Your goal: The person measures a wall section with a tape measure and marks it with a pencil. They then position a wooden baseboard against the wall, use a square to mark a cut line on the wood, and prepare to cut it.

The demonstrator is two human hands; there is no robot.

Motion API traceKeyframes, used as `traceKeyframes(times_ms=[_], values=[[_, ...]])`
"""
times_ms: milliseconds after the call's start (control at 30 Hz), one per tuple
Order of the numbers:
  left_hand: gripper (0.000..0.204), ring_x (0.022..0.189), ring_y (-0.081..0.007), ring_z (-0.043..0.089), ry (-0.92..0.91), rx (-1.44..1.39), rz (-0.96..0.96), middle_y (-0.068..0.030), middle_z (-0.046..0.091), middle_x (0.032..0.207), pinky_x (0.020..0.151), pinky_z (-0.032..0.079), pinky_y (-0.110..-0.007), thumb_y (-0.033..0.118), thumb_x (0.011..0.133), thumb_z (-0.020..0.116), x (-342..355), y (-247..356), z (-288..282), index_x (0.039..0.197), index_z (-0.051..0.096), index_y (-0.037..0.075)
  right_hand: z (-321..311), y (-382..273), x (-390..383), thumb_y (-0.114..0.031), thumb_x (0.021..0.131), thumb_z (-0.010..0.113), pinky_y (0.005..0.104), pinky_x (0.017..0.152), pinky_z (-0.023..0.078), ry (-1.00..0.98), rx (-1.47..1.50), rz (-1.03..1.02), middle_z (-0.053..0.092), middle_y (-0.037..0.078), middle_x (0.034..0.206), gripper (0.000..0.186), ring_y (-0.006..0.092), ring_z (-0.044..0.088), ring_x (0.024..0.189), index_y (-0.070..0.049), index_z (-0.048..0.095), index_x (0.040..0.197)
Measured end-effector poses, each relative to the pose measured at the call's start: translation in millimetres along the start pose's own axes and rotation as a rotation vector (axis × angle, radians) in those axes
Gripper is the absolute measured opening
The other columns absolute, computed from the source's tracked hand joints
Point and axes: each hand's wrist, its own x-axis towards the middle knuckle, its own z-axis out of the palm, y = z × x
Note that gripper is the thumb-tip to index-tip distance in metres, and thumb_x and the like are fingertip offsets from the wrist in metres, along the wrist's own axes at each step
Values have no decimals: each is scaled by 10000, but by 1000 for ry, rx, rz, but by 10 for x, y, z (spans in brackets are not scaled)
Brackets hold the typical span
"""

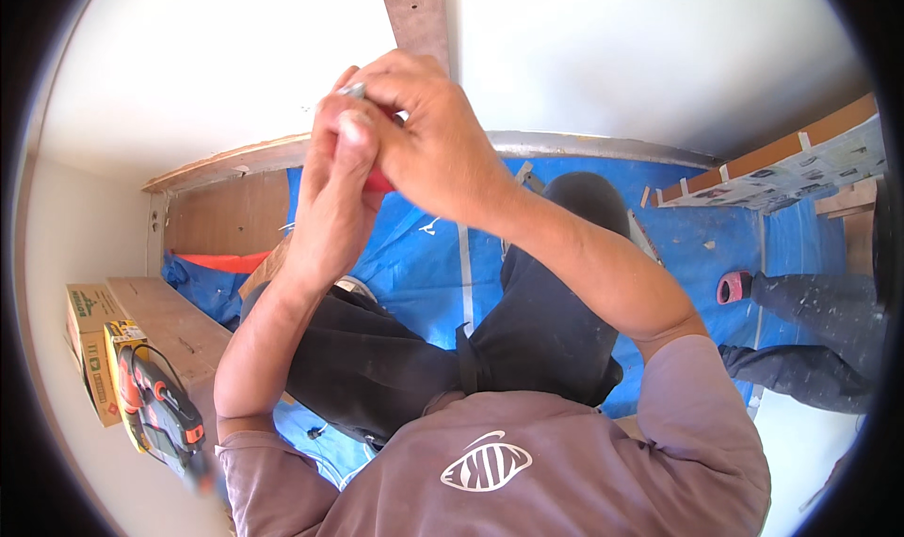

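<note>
With both hands raised together at the white panel, left hand [330, 175] and right hand [424, 132] clamp one red-handled tool [377, 181], probably for extra push

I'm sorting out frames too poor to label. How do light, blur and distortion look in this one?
Head view: bright, even daylight, the white wall close to washed out; both hands, left and right, are slightly motion-blurred around a red-handled tool; fisheye bends the board edge and darkens the corners; the drill near the rim is soft.
</note>
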Motion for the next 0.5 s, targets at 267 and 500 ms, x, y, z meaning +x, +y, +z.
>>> traceKeyframes(times_ms=[267,500], values=[[659,903,-162,686,-174,589,-195,-78,692,1116,774,577,-318,487,1093,646,505,126,-616,1582,510,67,-369,287,-22,-560,1125,516,545,894,569,-216,-520,63,697,240,1089,691,346,715,1025,60,800,1017],[299,920,-380,732,-423,1650,-128,-207,742,996,840,588,-488,263,896,743,922,-519,-2161,1087,725,33,-766,419,-63,-523,1065,626,535,962,587,-975,-865,398,741,235,1151,567,383,726,1122,8,791,1173]])
